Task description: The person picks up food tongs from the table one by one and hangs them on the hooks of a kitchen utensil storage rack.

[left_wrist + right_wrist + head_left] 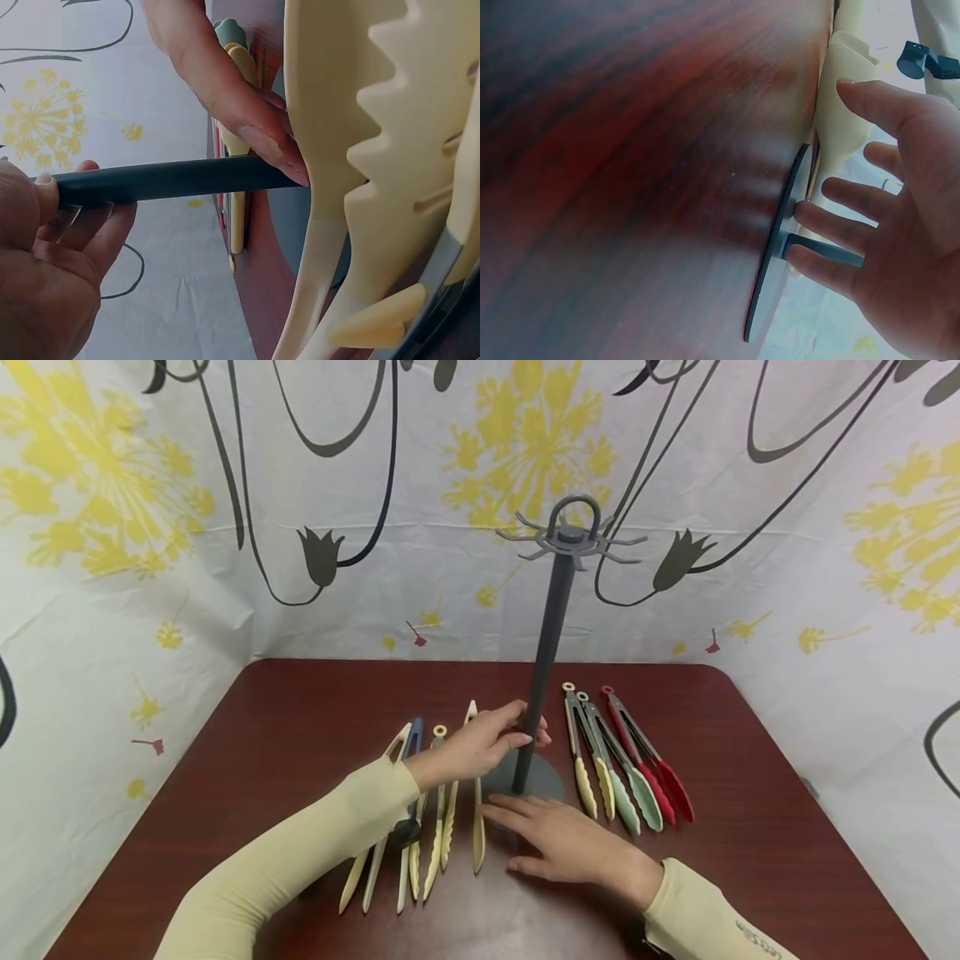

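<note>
My left hand [480, 745] grips the lower part of the dark grey pole [551, 635] of a utensil stand. In the left wrist view, the thumb and fingers of that left hand [52, 262] are round the pole [187, 178]. The stand has a round base [546, 777] and a ring of hooks [572, 537] with a loop on top. Beside the base's near edge is my right hand [562, 839], its fingers spread and nearly straight. Whether these fingers touch the base [761, 292], I cannot tell. Cream tongs [478, 835] lie just left of the base.
Several more tongs, cream and white, including a blue-topped pair [416, 731], lie under and beside my left forearm. Right of the stand lie yellow tongs [583, 785], green tongs [645, 797] and red tongs [675, 789]. A patterned cloth [420, 510] hangs behind the dark red table [315, 710].
</note>
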A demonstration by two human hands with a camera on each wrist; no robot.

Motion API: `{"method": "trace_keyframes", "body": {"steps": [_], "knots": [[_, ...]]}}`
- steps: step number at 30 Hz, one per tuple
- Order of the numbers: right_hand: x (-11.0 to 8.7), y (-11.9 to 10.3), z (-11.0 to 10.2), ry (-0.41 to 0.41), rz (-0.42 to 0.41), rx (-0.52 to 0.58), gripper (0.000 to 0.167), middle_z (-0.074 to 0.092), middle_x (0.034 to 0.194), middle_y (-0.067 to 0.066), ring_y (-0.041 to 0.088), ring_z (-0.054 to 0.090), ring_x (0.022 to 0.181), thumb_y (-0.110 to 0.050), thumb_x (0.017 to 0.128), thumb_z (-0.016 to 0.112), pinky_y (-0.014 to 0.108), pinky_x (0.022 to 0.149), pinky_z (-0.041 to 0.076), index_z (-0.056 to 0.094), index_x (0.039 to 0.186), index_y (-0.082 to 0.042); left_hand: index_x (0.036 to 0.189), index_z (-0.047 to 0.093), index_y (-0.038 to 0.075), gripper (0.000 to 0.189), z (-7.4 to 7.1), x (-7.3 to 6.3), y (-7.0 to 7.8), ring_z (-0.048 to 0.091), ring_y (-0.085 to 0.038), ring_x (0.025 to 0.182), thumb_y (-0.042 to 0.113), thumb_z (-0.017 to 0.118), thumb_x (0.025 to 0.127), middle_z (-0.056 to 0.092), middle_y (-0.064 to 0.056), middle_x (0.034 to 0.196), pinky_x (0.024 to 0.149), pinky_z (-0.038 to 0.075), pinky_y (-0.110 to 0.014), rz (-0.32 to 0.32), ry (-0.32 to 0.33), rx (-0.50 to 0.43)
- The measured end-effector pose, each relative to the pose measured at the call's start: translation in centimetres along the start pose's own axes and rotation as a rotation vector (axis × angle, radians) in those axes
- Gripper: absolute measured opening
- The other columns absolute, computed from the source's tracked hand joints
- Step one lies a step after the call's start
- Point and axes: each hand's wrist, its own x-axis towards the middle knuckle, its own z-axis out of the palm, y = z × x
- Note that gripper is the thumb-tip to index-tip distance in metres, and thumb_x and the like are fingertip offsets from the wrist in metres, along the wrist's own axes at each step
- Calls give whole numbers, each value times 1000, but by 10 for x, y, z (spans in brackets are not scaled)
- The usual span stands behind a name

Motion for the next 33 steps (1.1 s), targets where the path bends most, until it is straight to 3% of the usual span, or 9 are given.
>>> {"method": "trace_keyframes", "body": {"steps": [21,33], "knots": [[1,1,3,-4,8,4,73,47,153,-1,19,52,135,-48,92,65,43,103,50,34,155,-26,123,54,12,21,-1,-3,2,68,-19,114,13,48,103,71,-8,115,97,54,-25,11,-2,43],[1,1,3,-10,19,8,72,48,152,-1,18,53,134,-48,92,66,42,103,50,36,153,-26,124,54,11,22,3,-7,4,68,-14,113,13,48,103,70,-7,116,96,53,-23,37,-4,34]]}}
